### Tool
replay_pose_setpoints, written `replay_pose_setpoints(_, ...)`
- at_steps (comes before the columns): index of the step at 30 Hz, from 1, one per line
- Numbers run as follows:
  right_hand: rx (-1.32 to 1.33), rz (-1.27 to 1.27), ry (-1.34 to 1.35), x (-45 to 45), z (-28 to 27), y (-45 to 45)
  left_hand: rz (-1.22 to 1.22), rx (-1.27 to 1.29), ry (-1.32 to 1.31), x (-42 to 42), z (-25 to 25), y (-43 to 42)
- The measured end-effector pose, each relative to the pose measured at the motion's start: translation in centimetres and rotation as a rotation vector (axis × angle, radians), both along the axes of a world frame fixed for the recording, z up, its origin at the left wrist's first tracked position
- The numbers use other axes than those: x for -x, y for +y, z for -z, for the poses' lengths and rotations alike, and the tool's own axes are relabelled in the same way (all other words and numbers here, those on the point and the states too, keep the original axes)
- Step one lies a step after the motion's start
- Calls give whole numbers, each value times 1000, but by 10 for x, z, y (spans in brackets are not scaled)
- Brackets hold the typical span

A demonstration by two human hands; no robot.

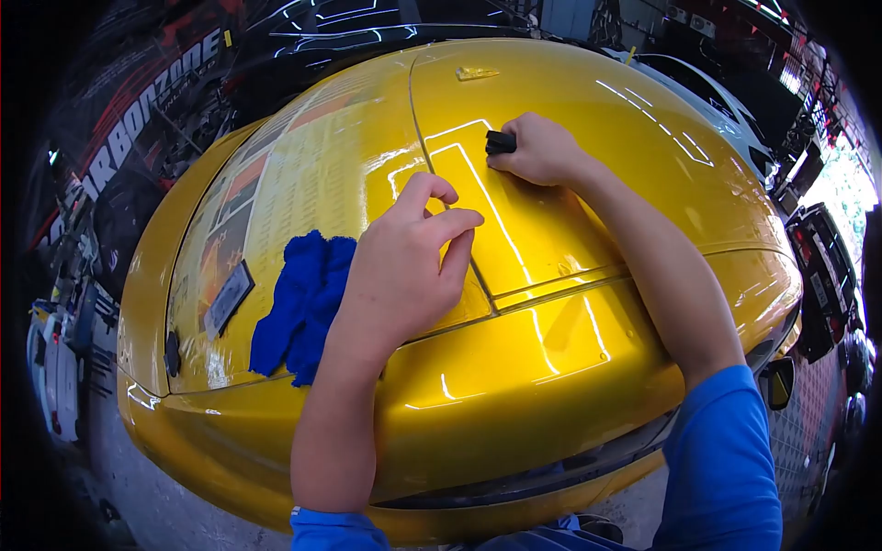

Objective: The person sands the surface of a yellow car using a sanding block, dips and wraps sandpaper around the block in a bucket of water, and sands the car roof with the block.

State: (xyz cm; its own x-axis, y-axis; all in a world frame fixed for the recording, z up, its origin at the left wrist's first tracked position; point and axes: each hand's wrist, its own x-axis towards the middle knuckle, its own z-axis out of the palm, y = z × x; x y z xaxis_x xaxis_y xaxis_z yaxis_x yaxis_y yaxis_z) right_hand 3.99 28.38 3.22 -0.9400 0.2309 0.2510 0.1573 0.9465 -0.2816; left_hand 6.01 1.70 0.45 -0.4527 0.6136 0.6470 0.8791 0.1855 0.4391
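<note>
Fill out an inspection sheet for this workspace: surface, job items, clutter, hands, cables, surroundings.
Surface: yellow car, glossy, curved, crossed by dark seams; light streaks reflect in it.
Job items: black tool in the right hand; blue cloth crumpled on the car, beside the left forearm.
Clutter: flat rectangular piece left of the cloth; small black piece near the car's left seam.
Left hand: above the car, fingers curled, nothing seen in it.
Right hand: closed around the tool.
Cables: nothing seen on the car.
Surroundings: lettered banner at left, another car behind at right.
</note>
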Motion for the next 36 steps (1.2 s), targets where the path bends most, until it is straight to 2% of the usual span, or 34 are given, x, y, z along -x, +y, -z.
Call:
replay_pose_setpoints(13,-21,-57,-119,-31,-13,3,-24,-23,20,6,-2,-3)
replay_pose_setpoints(17,12,-52,-74,-31,-10,5,-21,-13,13,4,-2,-3)
replay_pose_setpoints(20,49,9,-155,-31,-15,0,-17,-12,7,2,-3,-1)
replay_pose_setpoints(23,-38,-33,-185,-45,-19,2,-23,-19,-8,4,-3,-5)
replay_pose_setpoints(26,69,-43,-159,-38,-16,5,-17,-11,17,3,-3,-2)
replay_pose_setpoints(36,55,-29,-163,-42,-13,7,-19,-16,26,4,-1,-3)
